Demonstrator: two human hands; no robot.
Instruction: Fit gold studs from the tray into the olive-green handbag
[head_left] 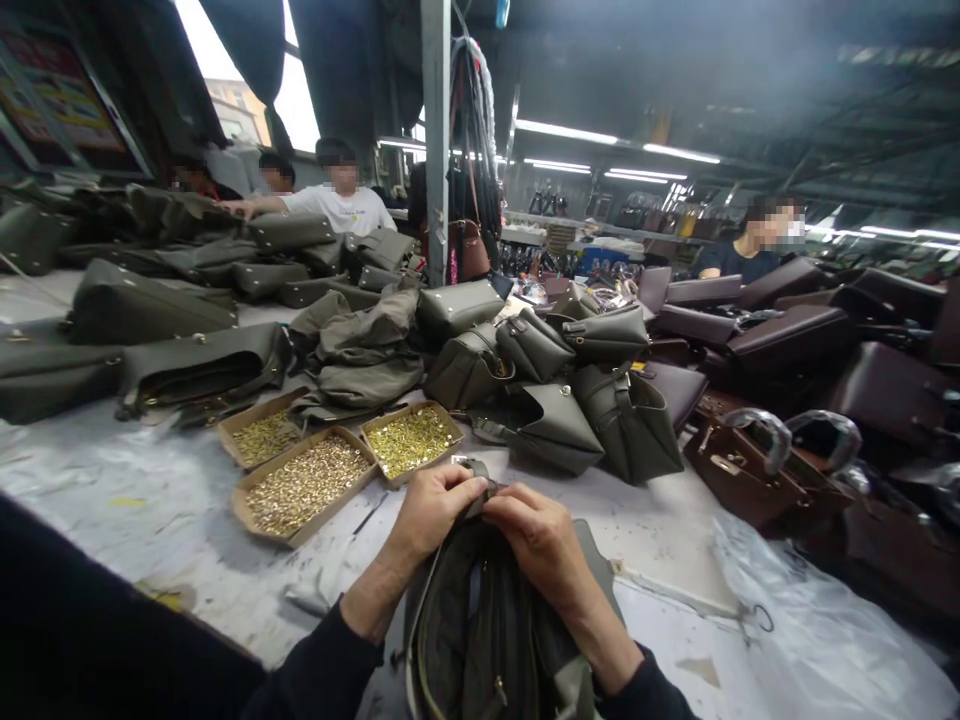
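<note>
An open dark olive handbag stands at the table's near edge, its lining and an inner zip facing me. At its far rim my left hand pinches a short olive strap between thumb and fingers. Close beside it, my right hand has its fingers closed on the same strap and rim. The fingertips hide whatever small part may sit between them. Just beyond the left hand are cardboard trays of small metal studs: a copper-gold one and a yellow-gold one.
A third tray sits behind these. Olive bags are heaped across the table's far side. Brown bags pile up at right, near clear plastic film. A post rises mid-table. Several people work beyond, one in a white shirt.
</note>
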